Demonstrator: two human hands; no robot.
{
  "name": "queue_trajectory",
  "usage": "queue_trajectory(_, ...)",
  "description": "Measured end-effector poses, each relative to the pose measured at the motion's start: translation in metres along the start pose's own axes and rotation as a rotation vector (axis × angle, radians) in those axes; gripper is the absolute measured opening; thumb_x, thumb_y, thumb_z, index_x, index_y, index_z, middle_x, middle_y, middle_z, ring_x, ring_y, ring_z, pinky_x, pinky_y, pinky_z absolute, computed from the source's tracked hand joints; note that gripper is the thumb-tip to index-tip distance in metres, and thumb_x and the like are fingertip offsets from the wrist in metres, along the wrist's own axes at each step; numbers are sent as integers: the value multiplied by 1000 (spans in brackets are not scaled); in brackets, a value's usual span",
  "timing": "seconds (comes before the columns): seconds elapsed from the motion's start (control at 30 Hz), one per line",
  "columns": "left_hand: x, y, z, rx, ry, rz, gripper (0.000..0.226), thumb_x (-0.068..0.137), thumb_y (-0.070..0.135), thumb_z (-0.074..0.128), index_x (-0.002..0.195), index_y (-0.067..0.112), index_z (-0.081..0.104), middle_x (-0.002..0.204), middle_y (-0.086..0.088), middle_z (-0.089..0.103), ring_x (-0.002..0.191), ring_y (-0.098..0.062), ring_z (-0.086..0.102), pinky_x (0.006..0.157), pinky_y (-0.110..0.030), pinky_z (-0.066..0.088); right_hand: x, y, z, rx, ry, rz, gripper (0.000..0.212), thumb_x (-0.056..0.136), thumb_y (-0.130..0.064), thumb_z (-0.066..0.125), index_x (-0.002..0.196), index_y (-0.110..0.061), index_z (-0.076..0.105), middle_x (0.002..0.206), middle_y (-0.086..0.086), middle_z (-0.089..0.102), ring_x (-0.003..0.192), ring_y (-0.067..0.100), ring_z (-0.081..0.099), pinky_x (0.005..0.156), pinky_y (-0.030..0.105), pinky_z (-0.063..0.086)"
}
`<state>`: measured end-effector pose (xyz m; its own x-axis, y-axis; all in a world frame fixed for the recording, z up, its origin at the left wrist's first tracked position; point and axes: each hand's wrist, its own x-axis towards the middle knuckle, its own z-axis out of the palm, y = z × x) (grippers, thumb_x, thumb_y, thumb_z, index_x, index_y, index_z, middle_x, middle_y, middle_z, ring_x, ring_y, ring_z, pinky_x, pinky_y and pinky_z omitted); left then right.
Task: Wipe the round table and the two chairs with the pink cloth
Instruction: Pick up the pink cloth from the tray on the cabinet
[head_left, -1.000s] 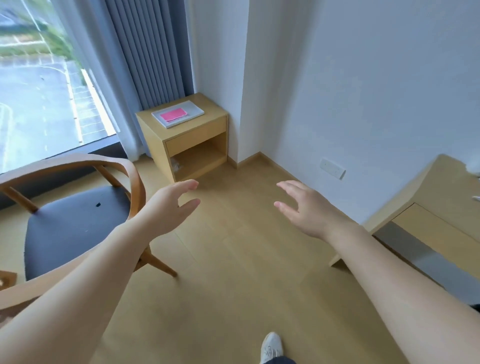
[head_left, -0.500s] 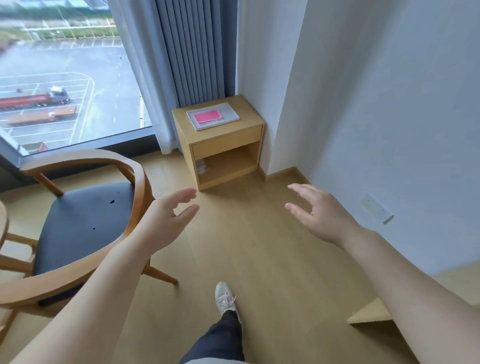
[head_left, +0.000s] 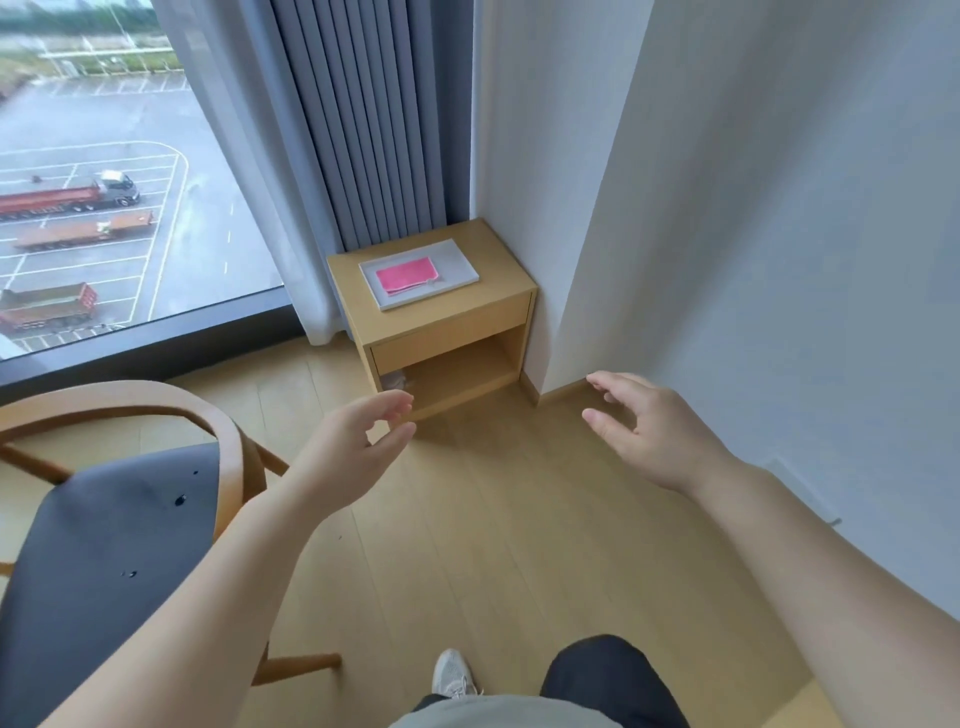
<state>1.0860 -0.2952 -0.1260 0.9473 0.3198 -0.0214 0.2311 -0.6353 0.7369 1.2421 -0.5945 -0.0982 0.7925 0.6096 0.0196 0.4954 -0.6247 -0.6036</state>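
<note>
Hands, left and right, open, empty; pink cloth apparently folded, on tray.

1. I can see no words, numbers or signs that I can read
2. The pink cloth on the white tray has no label that I can make out
3. The trucks outside the window are too small to show any writing

One pink cloth, one tray, one cabinet, one chair, two hands
</note>
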Motion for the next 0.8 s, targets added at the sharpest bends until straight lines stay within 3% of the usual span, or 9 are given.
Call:
queue_trajectory(0.2,82,-8,9,23,46,-50,36,89,41,55,124,37,56,104,37,54,104,17,50,85,-12,39,102,28,-6,-34,-54,-71,46,93,-39,55,136,-22,51,135,-9,52,118,10,51,92,34,48)
queue_trajectory(0.47,207,2,32,8,165,-172,29,91,31,58,120,33,59,101,29,57,101,10,53,81,-13,40,267,79,-22,-87,-230,-227,49,95,-42,52,140,-23,47,140,-8,49,122,10,49,94,21,35)
queue_trajectory(0.63,264,14,39,-13,237,-270,33,92,30,57,125,29,58,101,30,56,96,26,47,76,-2,33,355,93,-33,-125,-332,-323,49,96,-41,51,140,-21,47,142,-5,49,127,11,46,99,21,32)
queue_trajectory(0.8,281,0,33,-54,272,-399,32,93,34,56,125,34,56,106,29,58,101,17,50,89,-15,38,416,84,-25,-113,-400,-393,48,95,-40,52,140,-22,47,140,-5,50,122,10,49,98,25,41)
